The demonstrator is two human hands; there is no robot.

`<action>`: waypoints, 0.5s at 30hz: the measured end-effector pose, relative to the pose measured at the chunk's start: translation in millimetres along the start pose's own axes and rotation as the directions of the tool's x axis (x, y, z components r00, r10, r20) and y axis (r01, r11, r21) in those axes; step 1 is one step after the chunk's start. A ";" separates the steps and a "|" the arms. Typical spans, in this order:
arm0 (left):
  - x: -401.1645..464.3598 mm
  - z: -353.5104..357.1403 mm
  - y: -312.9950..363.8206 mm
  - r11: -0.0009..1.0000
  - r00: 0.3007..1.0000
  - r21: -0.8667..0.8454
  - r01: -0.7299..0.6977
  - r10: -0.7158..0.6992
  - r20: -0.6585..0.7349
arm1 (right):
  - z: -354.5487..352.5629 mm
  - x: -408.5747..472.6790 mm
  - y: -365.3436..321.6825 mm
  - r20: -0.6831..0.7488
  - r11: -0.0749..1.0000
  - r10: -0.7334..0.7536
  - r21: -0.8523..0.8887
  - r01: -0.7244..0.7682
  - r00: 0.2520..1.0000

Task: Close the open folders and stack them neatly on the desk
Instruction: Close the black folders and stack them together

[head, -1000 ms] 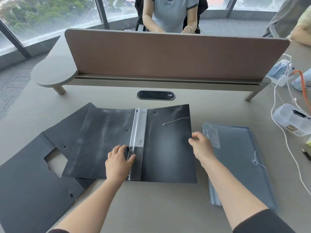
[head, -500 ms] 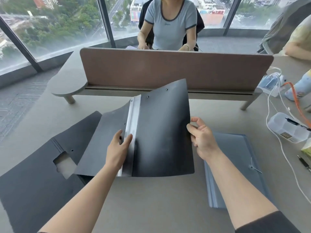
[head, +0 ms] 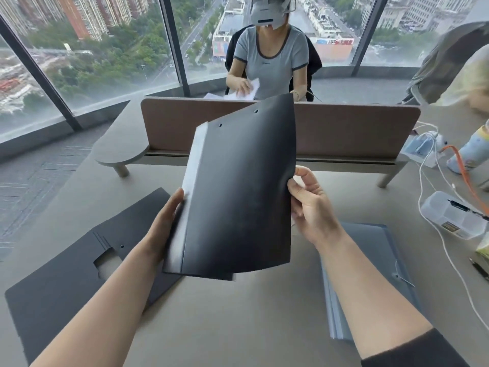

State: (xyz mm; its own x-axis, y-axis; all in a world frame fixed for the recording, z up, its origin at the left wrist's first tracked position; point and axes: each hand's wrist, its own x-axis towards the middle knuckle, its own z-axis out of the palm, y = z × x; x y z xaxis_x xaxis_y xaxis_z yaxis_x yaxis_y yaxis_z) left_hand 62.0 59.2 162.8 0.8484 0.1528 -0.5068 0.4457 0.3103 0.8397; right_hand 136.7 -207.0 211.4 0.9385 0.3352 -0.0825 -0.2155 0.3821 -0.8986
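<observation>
A black folder [head: 238, 197] with a clear spine strip is folded nearly shut and held up off the desk, tilted toward me. My left hand [head: 165, 226] grips it at the spine side. My right hand [head: 311, 205] pinches its right free edge. A second black folder [head: 71, 279] lies open and flat on the desk at the left, partly under my left forearm. A closed blue-grey folder [head: 375, 250] with a string tie lies flat on the desk at the right, behind my right forearm.
A brown divider panel [head: 344, 128] crosses the desk behind the folders. At the right are a clear plastic box [head: 449, 218], white and orange cables [head: 434, 197] and a pen [head: 479, 268]. A person sits across the desk handling papers.
The black folder went from lying open on the desk to lifted and folded almost shut. Both hands rose with it, the right bringing the cover over.
</observation>
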 end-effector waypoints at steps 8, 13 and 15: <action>-5.1 2.6 -5.2 0.993 0.999 -0.108 -0.050 0.052 0.015 | -10.4 -0.2 7.0 -0.113 0.949 -0.017 -0.314 -0.019 0.993; -0.3 10.8 -29.5 0.992 0.996 -0.123 0.019 -0.008 0.088 | -32.1 -1.5 28.3 -0.278 0.835 -0.011 -0.532 -0.144 0.961; 3.2 13.3 -44.1 0.991 0.995 -0.129 0.045 -0.033 0.092 | -45.0 -4.7 41.4 -0.335 0.731 -0.007 -0.644 -0.224 0.942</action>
State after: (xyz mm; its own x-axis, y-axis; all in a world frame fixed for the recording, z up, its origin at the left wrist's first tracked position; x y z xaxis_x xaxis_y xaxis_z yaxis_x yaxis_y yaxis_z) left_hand 48.9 33.4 126.8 0.8558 0.0554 -0.5144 0.4430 0.4351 0.7839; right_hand 135.5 -231.5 155.2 0.9761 0.0247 -0.2161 -0.1940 -0.3504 -0.9163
